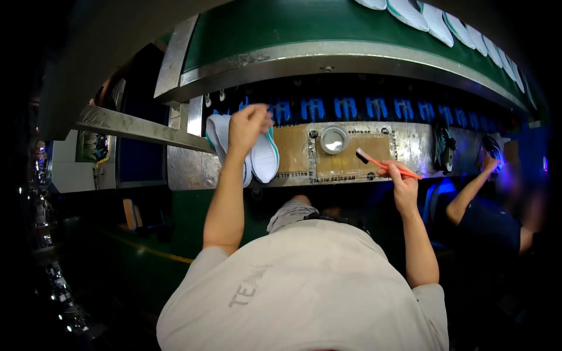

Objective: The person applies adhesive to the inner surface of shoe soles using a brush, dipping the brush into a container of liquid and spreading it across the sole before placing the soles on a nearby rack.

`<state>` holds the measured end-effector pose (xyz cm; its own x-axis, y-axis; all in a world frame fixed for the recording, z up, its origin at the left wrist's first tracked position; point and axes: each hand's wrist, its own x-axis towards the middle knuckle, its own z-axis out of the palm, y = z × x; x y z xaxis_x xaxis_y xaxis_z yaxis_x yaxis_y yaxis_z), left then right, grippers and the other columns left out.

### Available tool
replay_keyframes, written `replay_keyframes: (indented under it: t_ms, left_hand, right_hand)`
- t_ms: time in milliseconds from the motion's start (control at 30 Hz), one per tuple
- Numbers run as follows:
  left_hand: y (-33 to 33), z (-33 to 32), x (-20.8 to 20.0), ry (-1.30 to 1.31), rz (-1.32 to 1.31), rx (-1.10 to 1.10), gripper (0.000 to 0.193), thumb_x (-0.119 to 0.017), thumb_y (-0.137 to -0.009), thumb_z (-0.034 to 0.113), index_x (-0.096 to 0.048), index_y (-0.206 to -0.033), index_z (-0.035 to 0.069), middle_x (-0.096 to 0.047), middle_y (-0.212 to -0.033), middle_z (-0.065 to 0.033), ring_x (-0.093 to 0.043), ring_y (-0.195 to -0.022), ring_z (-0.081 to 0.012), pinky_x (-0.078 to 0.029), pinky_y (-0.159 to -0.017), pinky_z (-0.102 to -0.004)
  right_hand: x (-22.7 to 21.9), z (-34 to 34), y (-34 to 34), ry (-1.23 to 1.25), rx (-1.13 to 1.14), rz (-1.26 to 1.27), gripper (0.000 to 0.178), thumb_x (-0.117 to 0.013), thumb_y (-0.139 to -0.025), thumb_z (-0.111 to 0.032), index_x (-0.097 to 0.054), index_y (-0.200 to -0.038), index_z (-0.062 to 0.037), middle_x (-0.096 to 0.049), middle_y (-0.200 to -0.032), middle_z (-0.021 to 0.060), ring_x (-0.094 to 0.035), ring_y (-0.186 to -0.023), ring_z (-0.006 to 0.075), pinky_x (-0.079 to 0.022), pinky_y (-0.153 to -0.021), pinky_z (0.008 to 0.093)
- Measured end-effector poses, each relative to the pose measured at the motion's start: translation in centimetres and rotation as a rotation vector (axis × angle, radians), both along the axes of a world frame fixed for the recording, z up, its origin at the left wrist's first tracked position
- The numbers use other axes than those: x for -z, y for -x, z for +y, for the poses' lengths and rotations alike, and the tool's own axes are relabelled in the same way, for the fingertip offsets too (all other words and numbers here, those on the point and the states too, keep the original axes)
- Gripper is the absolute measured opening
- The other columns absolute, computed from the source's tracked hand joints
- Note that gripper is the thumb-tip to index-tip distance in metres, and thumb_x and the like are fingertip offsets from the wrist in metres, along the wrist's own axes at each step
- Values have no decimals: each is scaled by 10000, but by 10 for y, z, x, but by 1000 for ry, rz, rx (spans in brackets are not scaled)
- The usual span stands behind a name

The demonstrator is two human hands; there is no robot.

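Right hand (398, 172) has an orange brush (376, 162) pinched firmly, just to the right of the bowl (346, 144), bristles angled back toward it above the taped cardboard (336, 168)! Over on the bowl's left, white soles (265, 161) lie bunched together on the metal bench (410, 153), and the left hand (249, 127) is right there above them, fingers curled in narrow; whether it pinches anything or touches a sole, I can't tell. So how far along? Brush in hand, soles close by, yet no bristle meets a sole at this instant, so I'd judge brushing isn't under way here; how many soles are done, how many left, nothing visible settles it. Beyond the bowl, on the green belt (252, 35), a row of soles (436, 26) curves off rightward, finished or waiting, no telling. Far right of the bowl sits a dark shoe (445, 146), and past that, a co-worker's hand (490, 164)
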<state>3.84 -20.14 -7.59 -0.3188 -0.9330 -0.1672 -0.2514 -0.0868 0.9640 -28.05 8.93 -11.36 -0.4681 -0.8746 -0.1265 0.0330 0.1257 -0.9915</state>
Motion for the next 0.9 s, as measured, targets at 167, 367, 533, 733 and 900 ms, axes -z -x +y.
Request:
replay_keyframes:
  t_ms: [167,367,533,733,900]
  left_hand:
    - [-39,33,134,202,-962,-129,683,-853,-792,451,-643,-1117,-112,-720,-1018,-337,-705,-959,-511,-563,-867,-537]
    - [-17,43,134,164,-971,-248,758,-910,-728,460,-580,-1138,-85,-715,-1026,-326,-699,-979,-495,-558,-866,-542]
    - [-49,32,168,218,-881,-205,631,-857,-793,259,-569,-1227,-96,-708,-1049,-343,-693,-1000,-499,-544,-894,-532]
    - [-96,58,197,-409,144,-116,657,-745,-897,332,-567,-1397,-55,-736,-1145,-260,-709,-1089,-402,-552,-961,-492]
    - [-79,127,159,-1054,1423,-17,795,-657,-953,487,-403,-1562,41,-292,-1608,-363,-392,-1446,-509,-528,-994,-633]
  right_hand:
    - [21,-30,-11,-60,-36,-55,274,-634,-1064,-205,-732,-1132,41,-769,-963,105,-717,-930,160,-556,-861,293]
    - [35,-90,-11,-215,-234,330,279,-685,-1024,-271,-775,-1084,-14,-793,-938,92,-740,-861,180,-560,-779,333]
    - [55,-130,-18,-344,-380,637,288,-712,-980,-293,-787,-1084,-36,-766,-891,177,-737,-804,318,-559,-738,367]
    - [62,-137,-20,-291,-373,610,324,-703,-984,-340,-792,-1082,-45,-778,-904,166,-741,-798,298,-557,-747,366]
    - [54,-123,-7,-350,-278,453,267,-684,-1012,-271,-789,-1086,-37,-798,-899,99,-736,-822,186,-543,-770,314]
